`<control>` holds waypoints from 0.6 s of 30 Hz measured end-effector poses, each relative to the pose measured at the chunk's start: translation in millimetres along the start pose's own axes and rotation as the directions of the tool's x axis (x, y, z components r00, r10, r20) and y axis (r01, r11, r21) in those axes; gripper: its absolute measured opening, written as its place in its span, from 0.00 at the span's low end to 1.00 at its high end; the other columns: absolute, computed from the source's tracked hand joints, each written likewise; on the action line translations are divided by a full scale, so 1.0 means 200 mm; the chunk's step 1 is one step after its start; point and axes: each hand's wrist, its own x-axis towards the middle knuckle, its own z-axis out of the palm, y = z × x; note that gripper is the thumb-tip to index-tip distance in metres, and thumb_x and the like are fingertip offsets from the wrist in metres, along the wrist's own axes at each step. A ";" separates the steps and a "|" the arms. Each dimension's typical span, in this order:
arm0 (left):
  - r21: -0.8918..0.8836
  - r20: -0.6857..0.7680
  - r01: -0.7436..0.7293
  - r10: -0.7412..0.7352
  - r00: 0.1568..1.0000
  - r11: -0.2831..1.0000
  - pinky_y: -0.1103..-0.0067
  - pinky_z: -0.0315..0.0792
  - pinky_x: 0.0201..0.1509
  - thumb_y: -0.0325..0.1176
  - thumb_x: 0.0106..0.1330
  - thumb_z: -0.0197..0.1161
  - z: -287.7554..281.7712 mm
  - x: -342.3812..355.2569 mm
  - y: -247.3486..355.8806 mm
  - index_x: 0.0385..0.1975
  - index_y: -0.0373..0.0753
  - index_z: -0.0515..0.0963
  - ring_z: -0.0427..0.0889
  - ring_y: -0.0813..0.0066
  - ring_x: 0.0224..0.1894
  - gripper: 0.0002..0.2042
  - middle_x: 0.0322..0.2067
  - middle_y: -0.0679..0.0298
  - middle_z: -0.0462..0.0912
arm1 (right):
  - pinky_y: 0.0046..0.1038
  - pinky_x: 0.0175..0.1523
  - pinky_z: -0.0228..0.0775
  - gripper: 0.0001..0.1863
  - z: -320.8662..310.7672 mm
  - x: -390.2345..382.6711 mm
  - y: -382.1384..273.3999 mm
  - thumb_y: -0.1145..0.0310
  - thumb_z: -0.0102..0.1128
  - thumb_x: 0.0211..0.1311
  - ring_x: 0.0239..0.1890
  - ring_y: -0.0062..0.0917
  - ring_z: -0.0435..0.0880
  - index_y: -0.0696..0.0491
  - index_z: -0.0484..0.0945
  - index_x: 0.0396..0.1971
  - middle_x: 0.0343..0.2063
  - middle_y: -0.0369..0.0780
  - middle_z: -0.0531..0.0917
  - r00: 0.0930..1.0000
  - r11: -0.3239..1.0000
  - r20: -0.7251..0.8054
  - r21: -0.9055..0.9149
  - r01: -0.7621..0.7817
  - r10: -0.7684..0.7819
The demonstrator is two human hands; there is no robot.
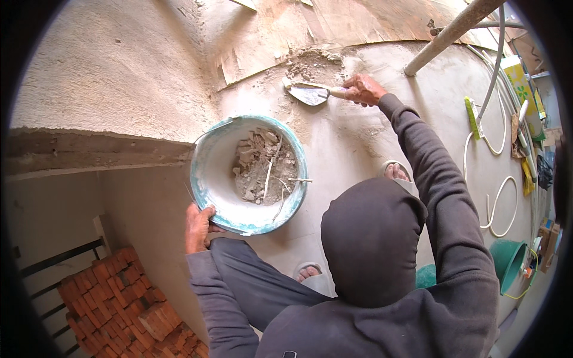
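A white bucket with a teal rim (301, 149) stands on the dusty floor, its mouth toward me. Inside lies grey rubble (256, 167) with thin pale strips among it. My left hand (200, 228) is closed on the rim at the bucket's near left side. Farther off to the right, my right hand (363, 90) grips the handle of a pointing trowel (310, 95). The blade rests low over the floor and points left, just on my side of a small heap of debris (315, 64). A pale strip runs along the blade's far edge.
Left of the bucket, the floor ends at a ledge (101, 156); stacked red bricks (116, 304) lie below. A worn wooden sheet (358, 24) borders the debris. A metal pole (450, 37) rises at the far right, near loose pale hose (504, 206) and a green bucket (506, 262).
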 end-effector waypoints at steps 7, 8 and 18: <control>-0.030 0.035 -0.013 0.014 0.999 0.999 0.74 0.84 0.19 0.28 0.62 0.55 -0.01 0.00 -0.01 0.48 0.25 0.69 0.86 0.63 0.27 0.17 0.35 0.50 0.82 | 0.31 0.31 0.79 0.26 -0.02 0.24 0.03 0.48 0.63 0.61 0.25 0.28 0.85 0.52 0.84 0.50 0.26 0.42 0.86 0.982 0.980 -0.187 -0.199 -0.024 -0.013; -0.022 0.023 -0.005 0.006 1.000 1.000 0.74 0.84 0.20 0.28 0.62 0.55 0.00 0.01 0.00 0.48 0.25 0.69 0.86 0.63 0.27 0.17 0.35 0.50 0.82 | 0.32 0.34 0.80 0.26 -0.02 0.26 0.09 0.47 0.63 0.61 0.28 0.30 0.86 0.51 0.84 0.50 0.28 0.43 0.87 0.967 0.954 -0.243 -0.299 0.004 -0.080; -0.029 0.024 -0.019 0.019 1.000 0.999 0.73 0.84 0.20 0.29 0.61 0.56 0.00 -0.01 0.01 0.48 0.25 0.69 0.86 0.63 0.28 0.18 0.36 0.49 0.81 | 0.35 0.52 0.78 0.25 0.14 0.09 0.14 0.61 0.57 0.52 0.42 0.39 0.86 0.45 0.81 0.53 0.41 0.44 0.87 0.930 0.922 -0.356 -0.382 -0.057 -0.090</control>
